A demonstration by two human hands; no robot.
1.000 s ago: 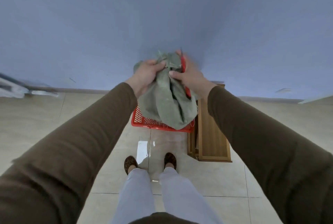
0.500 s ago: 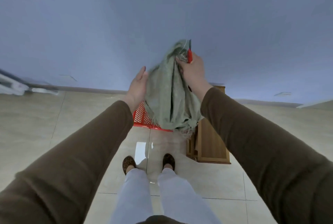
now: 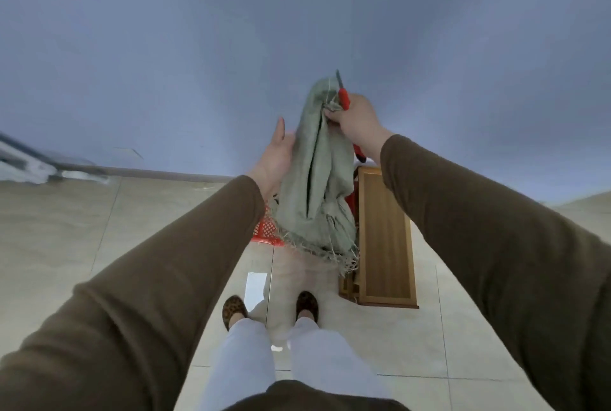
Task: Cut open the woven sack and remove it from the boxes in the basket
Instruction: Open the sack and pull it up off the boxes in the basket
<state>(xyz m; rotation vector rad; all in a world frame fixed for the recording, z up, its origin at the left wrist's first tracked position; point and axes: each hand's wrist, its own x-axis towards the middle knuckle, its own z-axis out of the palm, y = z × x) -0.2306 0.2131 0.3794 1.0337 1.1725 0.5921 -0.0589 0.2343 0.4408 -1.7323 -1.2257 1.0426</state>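
Fingers of right hand (image 3: 358, 119): curled, gripping top of woven sack (image 3: 317, 179) together with red-handled cutter (image 3: 343, 97), blade tip upward. Left hand (image 3: 276, 154): fingers straight and together, palm flat against sack's left side. Woven sack: grey-green, bunched, hanging lifted in the air, frayed lower edge loose, in front of red basket (image 3: 266, 228). Basket: on tiled floor (image 3: 99, 228), mostly hidden; contents not visible. Wooden frame (image 3: 385, 238): on floor, just right of basket.
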